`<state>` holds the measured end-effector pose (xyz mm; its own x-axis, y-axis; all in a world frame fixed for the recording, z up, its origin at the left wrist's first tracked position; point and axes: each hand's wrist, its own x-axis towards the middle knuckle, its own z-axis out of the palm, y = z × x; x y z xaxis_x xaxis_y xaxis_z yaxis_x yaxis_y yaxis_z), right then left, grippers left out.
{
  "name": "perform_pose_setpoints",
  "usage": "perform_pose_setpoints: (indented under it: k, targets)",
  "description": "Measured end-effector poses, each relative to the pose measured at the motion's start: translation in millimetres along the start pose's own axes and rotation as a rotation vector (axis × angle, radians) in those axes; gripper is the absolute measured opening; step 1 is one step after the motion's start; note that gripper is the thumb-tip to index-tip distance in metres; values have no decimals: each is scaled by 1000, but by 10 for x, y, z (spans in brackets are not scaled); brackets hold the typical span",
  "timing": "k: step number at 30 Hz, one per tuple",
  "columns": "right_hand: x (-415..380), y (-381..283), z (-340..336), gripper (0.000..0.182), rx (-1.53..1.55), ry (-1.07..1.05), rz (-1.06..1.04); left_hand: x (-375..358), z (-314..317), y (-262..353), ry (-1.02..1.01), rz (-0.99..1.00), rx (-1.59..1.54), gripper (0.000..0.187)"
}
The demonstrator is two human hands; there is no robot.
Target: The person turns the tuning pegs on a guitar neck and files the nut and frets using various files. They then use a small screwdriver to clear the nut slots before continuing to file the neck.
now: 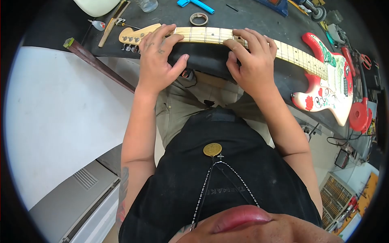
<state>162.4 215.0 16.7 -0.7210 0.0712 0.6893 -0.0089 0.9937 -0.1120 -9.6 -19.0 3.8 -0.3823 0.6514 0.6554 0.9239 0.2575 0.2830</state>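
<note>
An electric guitar (298, 56) lies across the dark bench, its headstock (133, 37) to the left and its red and white painted body to the right. My left hand (160, 60) rests palm down over the neck beside the headstock, fingers bent over the strings and thumb spread away. Farther along the neck, my right hand (255, 60) has its fingertips on the fretboard (206, 35), fingers apart and thumb hanging below the near edge. Neither hand wraps round the neck. What lies directly beneath the fingers is partly hidden.
Behind the neck are a tape roll (198, 18), a blue plastic tool (196, 5) and a clear cup (147, 5). A brush (117, 16) and a small bottle (97, 25) lie near the headstock. Scissors (365, 61) and a red reel (360, 116) sit right of the body.
</note>
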Motion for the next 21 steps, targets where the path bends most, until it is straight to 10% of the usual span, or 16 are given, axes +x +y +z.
perform_pose_setpoints:
  k: [21]
  targets:
    - [-11,6,49,38,16,30,-22,-42,-28,-2,-43,3,-7,45]
